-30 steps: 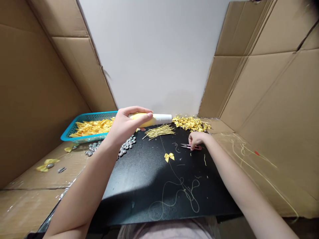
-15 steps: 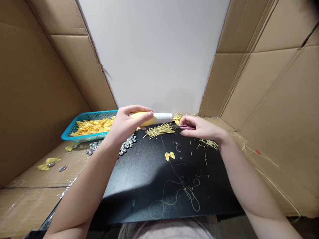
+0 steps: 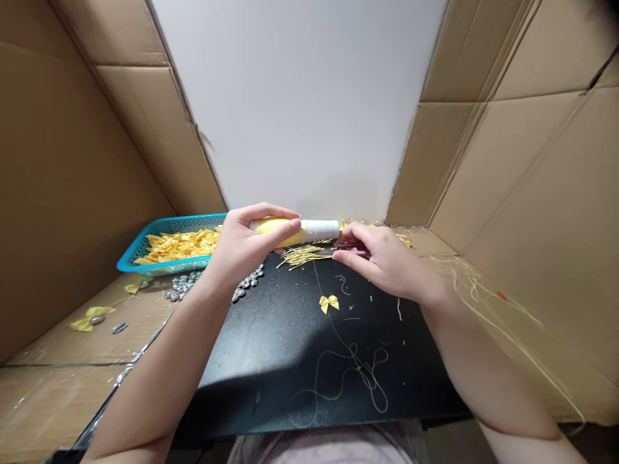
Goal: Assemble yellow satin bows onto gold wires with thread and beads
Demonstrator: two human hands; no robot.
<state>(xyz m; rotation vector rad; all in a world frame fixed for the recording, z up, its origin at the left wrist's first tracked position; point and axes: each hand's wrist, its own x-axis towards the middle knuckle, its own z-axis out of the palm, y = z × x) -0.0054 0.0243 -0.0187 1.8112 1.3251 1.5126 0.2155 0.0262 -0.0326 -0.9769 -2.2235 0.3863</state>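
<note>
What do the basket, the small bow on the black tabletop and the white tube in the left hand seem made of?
Basket: probably plastic, evenly turquoise with moulded-looking holes. Bow: likely satin ribbon, from its yellow sheen and neat loops. White tube: smooth and fairly matte, perhaps plastic; coated card is possible too.

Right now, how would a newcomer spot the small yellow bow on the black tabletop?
On the black tabletop, find the pile of gold strands. Nearer the person, the small yellow bow lies along a thin thread. Unlike it, the looser bow on the left cardboard has a silver bead.
</note>
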